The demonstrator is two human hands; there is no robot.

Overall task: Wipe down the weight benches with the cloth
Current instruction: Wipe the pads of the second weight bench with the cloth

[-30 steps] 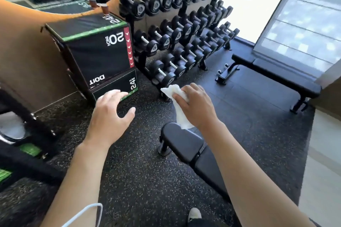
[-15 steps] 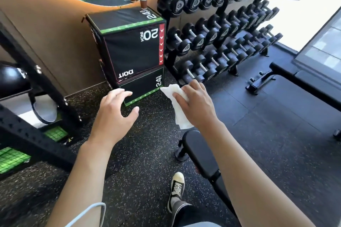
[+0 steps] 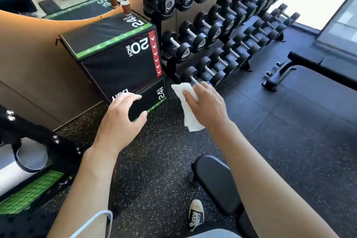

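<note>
My right hand (image 3: pixel 207 105) grips a crumpled white cloth (image 3: pixel 188 117) in the air above the rubber floor. The near weight bench (image 3: pixel 217 181), a black padded one, lies below and behind that hand, its rounded end pointing toward the dumbbells; my right forearm covers most of it. My left hand (image 3: pixel 120 121) hovers with fingers spread and relaxed in front of the plyo box, holding nothing. A second black weight bench (image 3: pixel 324 71) stands at the right by the window.
A black plyo box (image 3: pixel 116 58) with a small cup (image 3: pixel 126 7) on top sits against the brown wall. A dumbbell rack (image 3: pixel 222 31) fills the back. A black frame with green pads (image 3: pixel 29 195) is at left. My shoe (image 3: pixel 196 214) is beside the near bench.
The view has swung left and down over the second. The near bench slid lower in the frame and the far bench moved toward the right edge. Both hands kept their poses, and a shoe came into view.
</note>
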